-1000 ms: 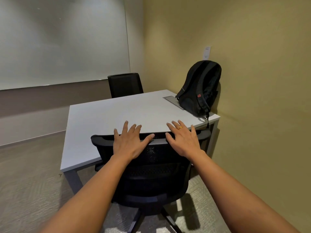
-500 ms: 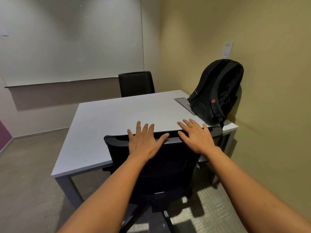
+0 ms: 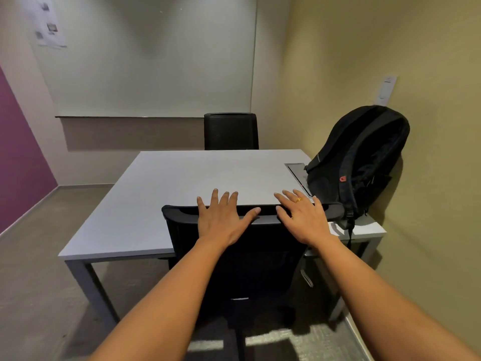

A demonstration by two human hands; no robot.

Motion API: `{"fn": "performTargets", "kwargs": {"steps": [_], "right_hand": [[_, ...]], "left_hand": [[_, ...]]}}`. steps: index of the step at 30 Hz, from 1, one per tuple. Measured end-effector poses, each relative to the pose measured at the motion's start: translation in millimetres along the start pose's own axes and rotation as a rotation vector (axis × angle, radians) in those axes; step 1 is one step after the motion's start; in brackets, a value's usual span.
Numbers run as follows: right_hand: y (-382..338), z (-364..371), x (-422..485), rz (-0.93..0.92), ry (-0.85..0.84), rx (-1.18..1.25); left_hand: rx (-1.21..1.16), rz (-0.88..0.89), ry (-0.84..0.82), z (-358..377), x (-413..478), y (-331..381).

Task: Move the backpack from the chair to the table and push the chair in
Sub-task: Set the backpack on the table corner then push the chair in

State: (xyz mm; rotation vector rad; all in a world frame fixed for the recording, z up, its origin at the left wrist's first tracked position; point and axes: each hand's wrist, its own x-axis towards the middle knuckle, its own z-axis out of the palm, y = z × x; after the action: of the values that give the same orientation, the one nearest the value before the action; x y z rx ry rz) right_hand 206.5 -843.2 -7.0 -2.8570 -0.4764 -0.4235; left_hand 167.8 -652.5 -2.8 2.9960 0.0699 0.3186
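Pushing the chair [image 3: 250,256] in is the step in hand, and it looks nearly done: its top rail lies under both palms at the near edge of the bench [image 3: 187,178]. The left hand [image 3: 223,221] and right hand [image 3: 303,217] rest flat with fingers spread, gripping nothing. Even pressure from both should keep the chair rolling straight; leaning harder on one side could swing it. Beyond the right hand, the backpack [image 3: 356,162] already stands upright on the bench, against the wall [image 3: 416,48].
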Motion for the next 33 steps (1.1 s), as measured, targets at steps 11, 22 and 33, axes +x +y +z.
{"fn": "performTargets", "kwargs": {"steps": [11,22,33], "right_hand": [[14.2,7.0,24.2,-0.046,0.029,0.036],[12.2,6.7,24.4,-0.031,0.04,0.05],[11.5,7.5,24.9,0.007,0.053,0.035]], "left_hand": [[0.037,-0.065,0.017,3.2,25.2,8.3],[-0.014,-0.033,-0.004,0.5,28.6,3.7],[-0.019,-0.016,0.016,2.9,29.6,3.1]]}}
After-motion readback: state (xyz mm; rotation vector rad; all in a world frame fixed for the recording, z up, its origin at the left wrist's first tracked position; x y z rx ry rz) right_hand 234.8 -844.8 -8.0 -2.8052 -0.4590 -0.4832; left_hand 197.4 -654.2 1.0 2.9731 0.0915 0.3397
